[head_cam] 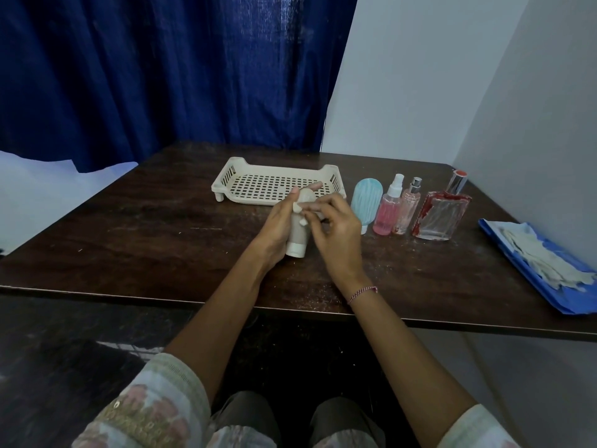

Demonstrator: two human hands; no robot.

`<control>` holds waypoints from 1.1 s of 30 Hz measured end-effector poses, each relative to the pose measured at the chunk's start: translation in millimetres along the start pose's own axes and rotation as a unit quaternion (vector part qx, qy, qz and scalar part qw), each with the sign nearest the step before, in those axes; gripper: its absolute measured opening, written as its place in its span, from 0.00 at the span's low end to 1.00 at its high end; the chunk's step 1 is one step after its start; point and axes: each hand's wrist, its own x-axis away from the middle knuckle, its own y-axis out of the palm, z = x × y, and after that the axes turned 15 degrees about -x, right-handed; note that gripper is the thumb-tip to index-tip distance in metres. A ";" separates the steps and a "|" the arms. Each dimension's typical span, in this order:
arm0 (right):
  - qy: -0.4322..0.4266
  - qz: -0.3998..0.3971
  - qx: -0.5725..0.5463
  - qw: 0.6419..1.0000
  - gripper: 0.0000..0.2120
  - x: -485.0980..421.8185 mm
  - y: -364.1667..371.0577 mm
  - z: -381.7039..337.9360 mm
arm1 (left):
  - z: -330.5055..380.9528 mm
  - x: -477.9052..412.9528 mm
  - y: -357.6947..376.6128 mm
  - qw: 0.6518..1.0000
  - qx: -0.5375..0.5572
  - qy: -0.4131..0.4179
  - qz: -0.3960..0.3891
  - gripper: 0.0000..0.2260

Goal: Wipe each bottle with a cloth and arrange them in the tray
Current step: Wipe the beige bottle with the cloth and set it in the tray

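My left hand [280, 224] grips a beige squeeze bottle [298, 236], held above the table with its white cap pointing toward me. My right hand [336, 236] pinches a small white cloth [298, 206] against the bottle's upper side. Behind the hands sits a cream perforated tray [239, 169] with nothing inside it. To the right stand a light blue ribbed bottle [366, 198], a pink spray bottle [387, 211], a slim pale pink perfume bottle [407, 210] and a square glass bottle [441, 218] with red marks.
The dark wooden table [145, 234] has a blue folder [517, 270] with white cloths [546, 257] on it at the right edge. A blue curtain hangs behind, and a white wall stands close on the right.
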 end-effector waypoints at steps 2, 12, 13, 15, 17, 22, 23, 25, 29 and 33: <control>0.024 0.057 -0.008 0.998 0.06 -2.3 -2.1 1.0 | 0.4 1.2 3.2 1.000 -0.012 0.001 -0.013 0.19; 0.025 0.023 -0.044 0.998 0.05 -1.4 -4.8 0.9 | 0.9 3.4 2.4 1.000 -0.014 0.018 -0.011 0.18; 0.014 -0.009 -0.041 0.999 0.06 0.6 -3.1 -1.1 | 2.7 3.4 1.2 1.000 -0.005 0.021 -0.007 0.18; -0.009 -0.042 -0.027 0.999 0.06 2.2 -0.6 -2.4 | 4.2 2.9 -0.5 1.000 0.015 0.017 0.007 0.18; -0.026 -0.041 -0.006 0.999 0.06 1.1 0.8 -2.2 | 4.4 1.9 -0.6 1.000 0.024 0.012 0.014 0.18; -0.021 0.045 0.026 0.998 0.07 -4.2 -1.4 -1.6 | 2.5 2.4 2.7 1.000 0.018 0.001 0.015 0.19; -0.014 0.062 0.022 0.998 0.07 -5.1 -3.1 -1.0 | 2.2 2.9 3.4 1.000 0.006 0.000 0.021 0.19; 0.003 0.084 0.007 0.996 0.07 -6.3 -6.3 0.3 | 2.2 4.2 5.0 1.000 -0.011 0.002 0.029 0.18; 0.028 0.071 -0.007 0.997 0.08 -7.3 -7.9 2.4 | 2.4 5.0 4.4 0.999 -0.005 0.016 0.047 0.13; 0.002 -0.019 -0.019 1.000 0.09 -3.4 -5.1 4.1 | 3.8 2.5 -4.3 0.995 0.020 0.028 0.092 0.16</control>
